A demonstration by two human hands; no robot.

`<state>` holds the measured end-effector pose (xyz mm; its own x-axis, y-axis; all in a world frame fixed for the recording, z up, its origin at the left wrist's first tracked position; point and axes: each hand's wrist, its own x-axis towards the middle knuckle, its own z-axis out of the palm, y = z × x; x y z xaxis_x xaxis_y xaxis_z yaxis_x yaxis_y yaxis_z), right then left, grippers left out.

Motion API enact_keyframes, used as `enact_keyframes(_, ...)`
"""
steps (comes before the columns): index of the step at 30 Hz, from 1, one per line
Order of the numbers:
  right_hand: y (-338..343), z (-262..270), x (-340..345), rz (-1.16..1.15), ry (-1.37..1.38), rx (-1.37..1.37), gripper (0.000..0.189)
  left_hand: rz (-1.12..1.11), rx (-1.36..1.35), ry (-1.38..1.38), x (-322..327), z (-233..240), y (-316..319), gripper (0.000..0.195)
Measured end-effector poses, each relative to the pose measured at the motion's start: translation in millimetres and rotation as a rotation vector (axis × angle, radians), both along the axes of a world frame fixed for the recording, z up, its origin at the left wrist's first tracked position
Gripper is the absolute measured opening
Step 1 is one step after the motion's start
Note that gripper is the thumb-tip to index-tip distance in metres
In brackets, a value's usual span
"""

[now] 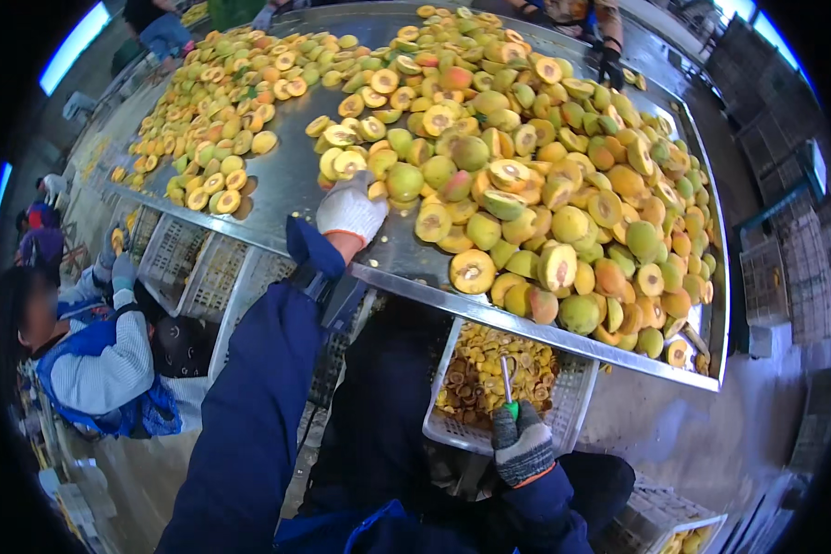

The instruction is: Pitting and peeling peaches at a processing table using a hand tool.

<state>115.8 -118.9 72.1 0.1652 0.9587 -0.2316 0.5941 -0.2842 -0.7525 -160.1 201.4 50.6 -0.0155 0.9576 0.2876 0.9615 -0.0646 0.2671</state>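
Observation:
My left hand [353,209], in a white knit glove with an orange cuff, reaches over the metal table to the near edge of the pile of halved yellow peaches or apricots [485,228]. Its fingertips are beside cut halves and partly hidden, so whether it grips one cannot be told. My right hand [523,443], in a grey and black knit glove, holds a pitting tool [507,381] by its green handle, metal shaft pointing up. Below the tool's tip is a white plastic crate [578,408] with yellow and brown fruit pieces [498,367].
The stainless steel table's raised rim [526,329] runs between my hands. A second fruit pile [228,118] lies at the far left. A co-worker [104,360] sits at the left beside perforated crates [173,256]. Another co-worker's gloved hand [611,66] is at the far edge.

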Motion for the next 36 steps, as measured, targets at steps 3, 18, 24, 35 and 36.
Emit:
enact_keyframes(3, 8.0, -1.7, -3.1, -0.014, 0.008, 0.109, 0.025, 0.01, -0.347, -0.399, 3.2, 5.4, -12.9, 0.049)
enact_keyframes(18, 73.3, 45.8, -17.5, -0.245, 0.045, 0.497, 0.026, -0.559, -0.73, -1.463, 109.0, 53.9, -177.3, 0.038)
enact_keyframes(24, 73.0, 48.9, -11.1, -0.217, 0.083, 0.459, 0.022, -0.48, -0.769, -1.5, 120.7, 54.1, -188.7, 0.036)
enact_keyframes(35, 33.8, 74.8, 2.0, 0.162, 0.382, 0.115, 0.018, -0.373, -0.736, -1.593, 125.6, 37.8, -191.4, 0.044)
enact_keyframes(36, 25.0, 71.0, 2.1, 0.1, 0.34, 0.132, 0.019, -0.408, -0.727, -1.661, 133.4, 39.4, -189.9, 0.049)
